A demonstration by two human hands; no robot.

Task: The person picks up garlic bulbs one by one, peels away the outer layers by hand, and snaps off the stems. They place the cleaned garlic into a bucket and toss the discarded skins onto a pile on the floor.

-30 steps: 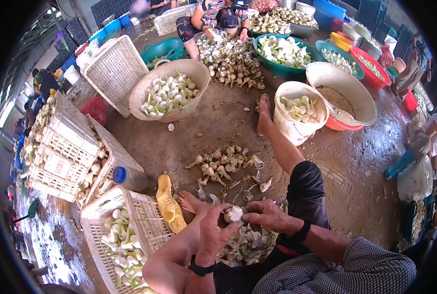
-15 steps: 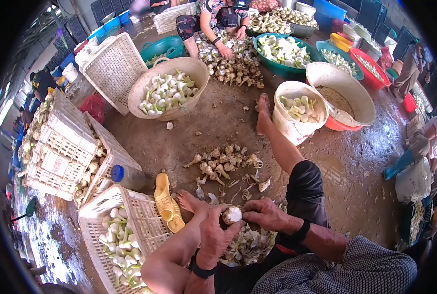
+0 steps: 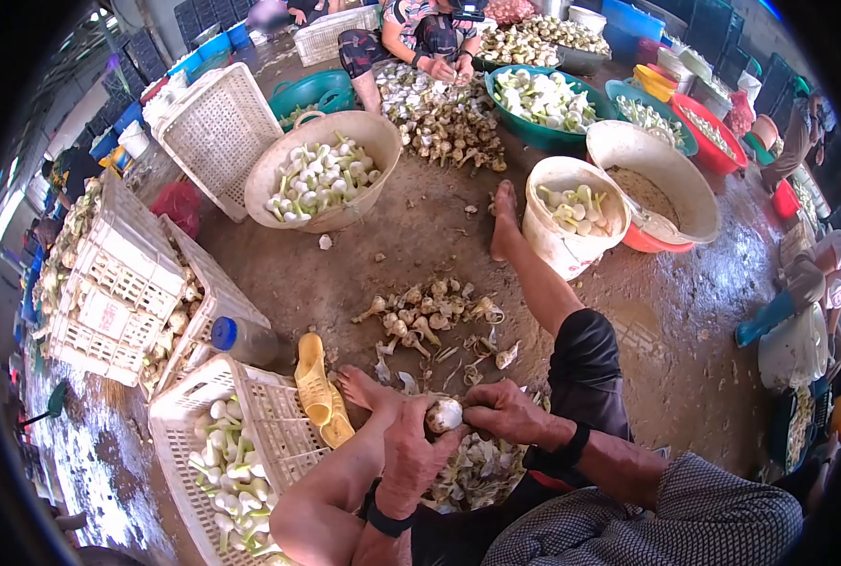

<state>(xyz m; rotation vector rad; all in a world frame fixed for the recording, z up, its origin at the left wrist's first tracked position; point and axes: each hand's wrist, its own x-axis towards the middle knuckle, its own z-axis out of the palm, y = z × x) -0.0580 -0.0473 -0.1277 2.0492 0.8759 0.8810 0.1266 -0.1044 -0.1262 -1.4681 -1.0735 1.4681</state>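
A partly peeled garlic bulb (image 3: 445,415), white with a brown patch, sits in the curled fingers of my left hand (image 3: 413,456). Close against its right side is my right hand (image 3: 513,415), with thumb and fingers pinched together. Whatever that pinch holds is hidden. Loose garlic skins (image 3: 477,472) lie heaped below both hands. On the floor just ahead is a small pile of unpeeled garlic bulbs (image 3: 425,316) with scraps of skin around it. At my left, peeled garlic (image 3: 230,476) with green stems partly fills a white plastic crate (image 3: 284,429).
Yellow slippers (image 3: 315,382) and a blue-lidded jar (image 3: 251,341) are beside the crate. Stacked crates (image 3: 118,274) stand further left. Ahead are a beige basin (image 3: 378,193) and a white bucket (image 3: 557,241), both with peeled garlic. Another person (image 3: 420,33) crouches behind a garlic heap (image 3: 449,127).
My hands and the garlic bulb stay almost in place. Across the floor, the other person's hands have lifted off the heap and come together.
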